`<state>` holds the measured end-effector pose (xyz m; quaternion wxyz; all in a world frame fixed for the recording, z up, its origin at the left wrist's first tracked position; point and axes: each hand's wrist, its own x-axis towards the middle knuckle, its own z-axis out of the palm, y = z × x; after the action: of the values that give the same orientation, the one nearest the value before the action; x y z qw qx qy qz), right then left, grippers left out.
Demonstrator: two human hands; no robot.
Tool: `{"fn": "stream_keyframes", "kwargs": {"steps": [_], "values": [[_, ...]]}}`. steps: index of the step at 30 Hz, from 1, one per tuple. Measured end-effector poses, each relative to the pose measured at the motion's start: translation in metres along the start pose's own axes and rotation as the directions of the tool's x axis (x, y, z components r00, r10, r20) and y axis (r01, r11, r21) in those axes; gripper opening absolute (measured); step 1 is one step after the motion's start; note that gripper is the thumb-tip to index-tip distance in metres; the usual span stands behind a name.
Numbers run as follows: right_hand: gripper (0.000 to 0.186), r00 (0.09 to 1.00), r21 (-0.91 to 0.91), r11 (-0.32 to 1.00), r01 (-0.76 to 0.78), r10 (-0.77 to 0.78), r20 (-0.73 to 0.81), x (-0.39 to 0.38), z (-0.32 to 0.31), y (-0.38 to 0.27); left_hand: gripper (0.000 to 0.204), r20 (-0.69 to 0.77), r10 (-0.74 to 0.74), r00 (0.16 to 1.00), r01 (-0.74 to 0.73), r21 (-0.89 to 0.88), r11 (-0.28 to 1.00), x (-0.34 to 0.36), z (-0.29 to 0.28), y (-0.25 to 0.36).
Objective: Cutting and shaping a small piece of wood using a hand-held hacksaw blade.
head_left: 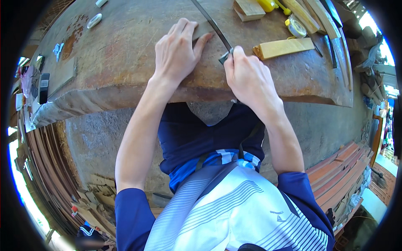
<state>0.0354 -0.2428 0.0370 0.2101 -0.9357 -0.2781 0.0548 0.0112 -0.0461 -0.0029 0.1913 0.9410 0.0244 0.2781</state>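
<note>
My right hand [250, 75] is wrapped round the near end of a long, narrow, dark metal tool [214, 26], which looks like a file. A bit of dark green material shows at its grip, and the tool slants up and left past the picture's top edge. My left hand [178, 50] rests on the wooden workbench [125, 54], left of the tool, its fingers bent and its thumb reaching toward the tool. Something small and greyish shows between thumb and forefinger; its kind is hidden. To the right of my right hand lies a light wood block [285, 47].
Farther right are a tape measure [296, 26], a yellow bottle [268, 5], another wood block [248, 10] and long wood strips. A round metal lid [94, 21] and a dark phone-like device [43, 88] lie left. Planks [341, 175] are stacked below; a person [90, 236] is at lower left.
</note>
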Motion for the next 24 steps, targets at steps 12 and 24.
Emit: {"fn": "stream_keyframes", "kwargs": {"steps": [12, 24], "values": [[0.031, 1.000, -0.065, 0.998, 0.024, -0.023, 0.013, 0.005, -0.008, 0.002, 0.041, -0.022, 0.004, 1.000, -0.004, -0.011, 1.000, 0.001, 0.004, -0.003], [0.034, 0.996, -0.102, 0.995, -0.001, 0.010, 0.088, 0.007, -0.016, -0.002, 0.043, -0.075, 0.040, 0.996, -0.041, -0.004, 0.999, -0.002, 0.008, -0.006]]}}
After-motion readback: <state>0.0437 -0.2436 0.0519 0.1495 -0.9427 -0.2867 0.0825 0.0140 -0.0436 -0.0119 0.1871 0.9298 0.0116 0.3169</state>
